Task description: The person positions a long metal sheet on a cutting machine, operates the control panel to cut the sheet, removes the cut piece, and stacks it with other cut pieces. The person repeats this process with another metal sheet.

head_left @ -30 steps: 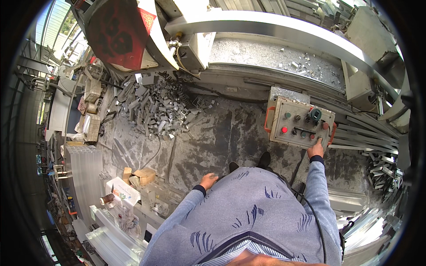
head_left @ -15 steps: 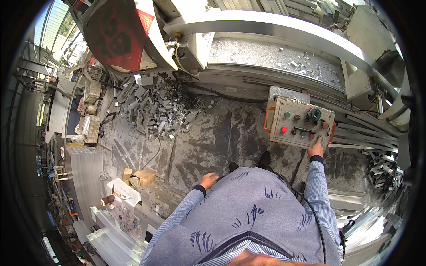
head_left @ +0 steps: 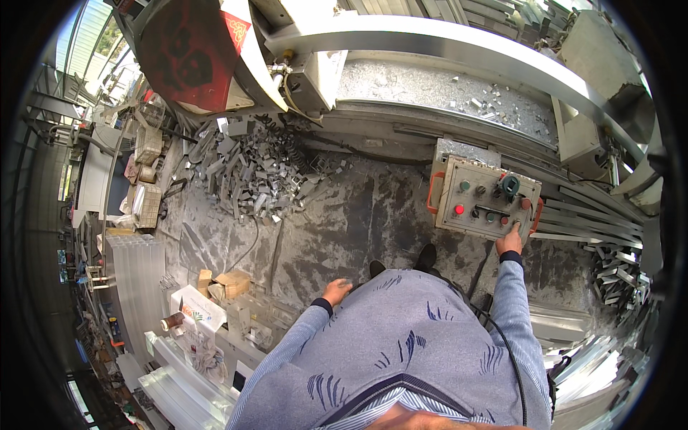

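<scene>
My right hand [head_left: 509,240] reaches forward to the lower right of a grey control box [head_left: 451,186]. One finger is stretched out onto a button there; the hand grips nothing. Red, green and black buttons and knobs cover the box face, among them a lit red button [head_left: 459,210] and a big green knob [head_left: 509,185]. Orange handles [head_left: 435,192] stand at its sides. My left hand [head_left: 335,291] hangs low beside my grey apron [head_left: 401,337]. Its fingers are curled together, and a small greyish patch shows at their tips; whether they hold anything is unclear.
A long metal profile [head_left: 437,34] lies across the machine at the back, above a bed [head_left: 408,82] strewn with chips. Metal offcuts [head_left: 251,172] are heaped at left on the floor. Cartons [head_left: 231,284] and stacked profiles [head_left: 136,279] stand left; more offcuts [head_left: 618,276] lie right.
</scene>
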{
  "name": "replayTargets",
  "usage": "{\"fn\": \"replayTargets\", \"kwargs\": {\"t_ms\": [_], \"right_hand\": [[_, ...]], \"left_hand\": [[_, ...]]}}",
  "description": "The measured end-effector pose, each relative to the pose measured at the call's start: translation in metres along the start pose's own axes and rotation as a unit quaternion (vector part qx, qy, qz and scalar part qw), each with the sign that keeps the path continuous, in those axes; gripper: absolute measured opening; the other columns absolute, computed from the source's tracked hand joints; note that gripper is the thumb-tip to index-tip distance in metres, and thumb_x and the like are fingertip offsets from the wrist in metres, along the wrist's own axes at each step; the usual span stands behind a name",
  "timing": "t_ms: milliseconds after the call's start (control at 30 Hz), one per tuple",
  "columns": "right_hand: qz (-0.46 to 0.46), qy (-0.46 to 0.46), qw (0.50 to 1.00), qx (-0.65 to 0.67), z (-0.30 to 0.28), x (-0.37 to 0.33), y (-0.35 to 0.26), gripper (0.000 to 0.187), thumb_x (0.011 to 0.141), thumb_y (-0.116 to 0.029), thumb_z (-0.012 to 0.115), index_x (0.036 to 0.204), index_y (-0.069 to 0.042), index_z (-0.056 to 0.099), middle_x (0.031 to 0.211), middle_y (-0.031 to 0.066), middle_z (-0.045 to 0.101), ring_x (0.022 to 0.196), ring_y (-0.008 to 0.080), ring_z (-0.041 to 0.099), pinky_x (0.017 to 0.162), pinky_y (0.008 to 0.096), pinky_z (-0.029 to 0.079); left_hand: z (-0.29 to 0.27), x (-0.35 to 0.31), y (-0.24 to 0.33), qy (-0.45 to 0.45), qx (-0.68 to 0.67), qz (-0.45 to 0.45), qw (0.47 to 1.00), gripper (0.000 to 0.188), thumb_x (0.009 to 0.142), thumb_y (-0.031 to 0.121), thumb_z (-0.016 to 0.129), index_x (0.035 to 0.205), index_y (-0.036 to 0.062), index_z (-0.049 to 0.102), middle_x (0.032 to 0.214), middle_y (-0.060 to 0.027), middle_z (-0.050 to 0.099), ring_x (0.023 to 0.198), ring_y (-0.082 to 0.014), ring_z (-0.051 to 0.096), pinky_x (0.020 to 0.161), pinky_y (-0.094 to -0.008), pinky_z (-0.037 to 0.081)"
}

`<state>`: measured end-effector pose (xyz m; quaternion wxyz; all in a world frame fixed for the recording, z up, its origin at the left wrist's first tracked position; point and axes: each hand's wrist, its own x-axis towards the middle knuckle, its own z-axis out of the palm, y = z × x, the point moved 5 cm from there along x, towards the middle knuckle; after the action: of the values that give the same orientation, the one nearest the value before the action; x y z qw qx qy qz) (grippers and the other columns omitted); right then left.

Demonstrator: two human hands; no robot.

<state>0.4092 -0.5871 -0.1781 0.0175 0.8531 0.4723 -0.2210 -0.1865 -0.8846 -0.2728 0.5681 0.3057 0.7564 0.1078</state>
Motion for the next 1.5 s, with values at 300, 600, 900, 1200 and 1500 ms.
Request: {"fn": "replayTargets", "kwargs": {"t_ms": [300, 600, 900, 1200, 1500], "right_hand": [[0.008, -0.018, 1.000, -0.004, -0.004, -0.005, -0.002, 0.093, 0.087, -0.004, 0.064, 0.170, -0.003, 0.022, 0.117, 0.0297, 0.074, 0.102, 0.0436, 0.072, 0.090, 0.0504, 0.058], [-0.001, -0.006, 1.000, 0.010, -0.004, -0.004, 0.000, 0.093, 0.086, -0.004, 0.064, 0.169, -0.002, 0.023, 0.118, 0.0319, 0.073, 0.107, 0.0451, 0.071, 0.093, 0.0510, 0.058], [-0.006, -0.006, 1.000, 0.008, -0.005, -0.005, -0.001, 0.092, 0.087, -0.004, 0.063, 0.169, -0.001, 0.023, 0.120, 0.0321, 0.072, 0.109, 0.0459, 0.071, 0.095, 0.0513, 0.057], [0.004, -0.023, 1.000, -0.002, -0.006, -0.006, -0.002, 0.091, 0.087, -0.004, 0.063, 0.169, -0.002, 0.023, 0.118, 0.0322, 0.073, 0.105, 0.0450, 0.072, 0.091, 0.0510, 0.058], [-0.004, -0.002, 1.000, 0.003, -0.009, -0.010, -0.004, 0.092, 0.087, -0.005, 0.065, 0.169, -0.002, 0.023, 0.117, 0.0311, 0.073, 0.104, 0.0452, 0.072, 0.092, 0.0507, 0.058]], "left_hand": [[0.000, 0.002, 0.002, -0.006, 0.000, 0.010, 1.000, 0.064, 0.099, 0.032, 0.076, 0.150, -0.0009, 0.057, 0.140, -0.0211, 0.069, 0.120, -0.0277, 0.072, 0.096, -0.0363, 0.060], [0.000, 0.011, -0.010, 0.002, 0.008, 0.012, 1.000, 0.065, 0.099, 0.035, 0.076, 0.150, 0.0008, 0.058, 0.141, -0.0192, 0.069, 0.113, -0.0259, 0.075, 0.085, -0.0356, 0.061], [0.000, 0.020, -0.022, 0.012, 0.027, 0.028, 0.999, 0.065, 0.098, 0.039, 0.076, 0.148, -0.0004, 0.060, 0.141, -0.0205, 0.069, 0.126, -0.0300, 0.069, 0.102, -0.0388, 0.057], [-0.001, 0.024, -0.027, 0.015, 0.052, 0.041, 0.998, 0.066, 0.097, 0.042, 0.075, 0.146, -0.0008, 0.061, 0.141, -0.0206, 0.069, 0.131, -0.0311, 0.067, 0.109, -0.0396, 0.053], [0.002, 0.018, -0.023, 0.011, 0.058, 0.029, 0.998, 0.066, 0.098, 0.042, 0.074, 0.147, -0.0006, 0.061, 0.141, -0.0202, 0.069, 0.132, -0.0311, 0.066, 0.110, -0.0397, 0.052]]}}
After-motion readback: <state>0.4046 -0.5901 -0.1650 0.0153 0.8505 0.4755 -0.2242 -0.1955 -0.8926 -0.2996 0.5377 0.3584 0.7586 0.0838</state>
